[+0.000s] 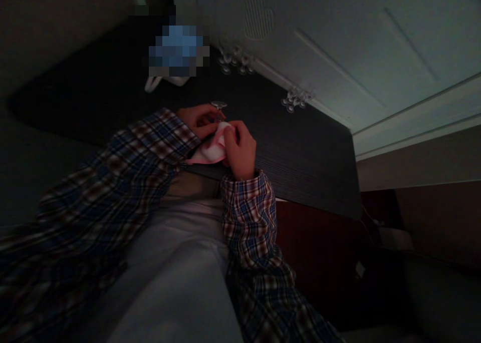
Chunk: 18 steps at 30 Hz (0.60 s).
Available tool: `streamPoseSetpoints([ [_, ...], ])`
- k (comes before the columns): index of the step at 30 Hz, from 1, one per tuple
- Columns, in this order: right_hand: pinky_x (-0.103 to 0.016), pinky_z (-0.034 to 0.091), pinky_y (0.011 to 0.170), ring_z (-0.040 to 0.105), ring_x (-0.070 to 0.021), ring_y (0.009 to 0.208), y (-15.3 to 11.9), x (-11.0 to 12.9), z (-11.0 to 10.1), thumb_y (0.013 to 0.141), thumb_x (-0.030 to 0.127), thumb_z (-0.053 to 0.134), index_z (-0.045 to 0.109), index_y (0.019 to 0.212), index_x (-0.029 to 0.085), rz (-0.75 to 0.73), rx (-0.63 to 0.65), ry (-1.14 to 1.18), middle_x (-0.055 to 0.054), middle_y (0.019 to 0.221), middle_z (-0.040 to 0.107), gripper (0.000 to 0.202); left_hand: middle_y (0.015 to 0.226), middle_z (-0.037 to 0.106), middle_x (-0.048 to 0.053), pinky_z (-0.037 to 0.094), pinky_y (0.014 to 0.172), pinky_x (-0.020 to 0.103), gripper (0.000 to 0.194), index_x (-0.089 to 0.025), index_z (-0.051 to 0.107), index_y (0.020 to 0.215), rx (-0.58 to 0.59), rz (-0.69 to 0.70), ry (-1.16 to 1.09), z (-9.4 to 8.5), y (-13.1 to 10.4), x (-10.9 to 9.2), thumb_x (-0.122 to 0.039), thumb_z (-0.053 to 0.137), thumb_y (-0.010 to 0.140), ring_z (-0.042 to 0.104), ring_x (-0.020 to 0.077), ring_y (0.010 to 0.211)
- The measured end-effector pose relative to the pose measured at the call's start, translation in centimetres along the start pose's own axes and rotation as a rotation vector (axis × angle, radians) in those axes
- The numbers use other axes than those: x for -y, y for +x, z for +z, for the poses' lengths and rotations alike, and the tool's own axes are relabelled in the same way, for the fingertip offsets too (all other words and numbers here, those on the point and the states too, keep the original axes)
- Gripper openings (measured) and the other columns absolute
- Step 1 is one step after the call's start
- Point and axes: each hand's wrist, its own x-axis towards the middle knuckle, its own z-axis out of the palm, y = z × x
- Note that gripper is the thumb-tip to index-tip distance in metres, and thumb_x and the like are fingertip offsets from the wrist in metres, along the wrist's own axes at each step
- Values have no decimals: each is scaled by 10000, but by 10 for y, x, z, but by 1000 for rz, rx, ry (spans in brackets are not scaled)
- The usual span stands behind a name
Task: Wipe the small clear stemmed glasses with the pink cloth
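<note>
Over the dark tabletop, my left hand [199,118] pinches a small clear stemmed piece with a round disc end [219,104]; its exact kind I cannot make out. My right hand [242,147] is closed on a pink-and-white cloth [213,150], bunched up against the lower part of the stemmed piece. The cloth's pink edge hangs down between my wrists. Both hands are close together, and the fingertips are partly hidden by the cloth.
Two groups of similar clear disc-ended pieces, a left cluster [236,60] and a right cluster [296,98], stand along the table's [311,157] back edge by a pale panel [338,47]. A pixelated blue-topped item with a white strap [154,84] lies at the back left.
</note>
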Motion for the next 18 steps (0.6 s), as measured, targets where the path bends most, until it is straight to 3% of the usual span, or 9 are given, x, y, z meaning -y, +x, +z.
streamPoseSetpoints([
  [9,-253,380,769,523,-106,774,0,1,-1,839,392,317,488,869,204,-12,13,-31,11,771,530,256,991,607,15,429,615,209,377,-182,535,1064,23,26,28,-1,2,4,-288,502,705,530,106,720],
  [18,-266,390,780,527,-112,796,0,-1,0,841,397,311,489,882,206,-9,15,-33,8,774,532,263,1012,594,-38,422,606,219,398,-226,519,1064,33,-2,5,-1,2,4,-371,507,694,509,99,716],
])
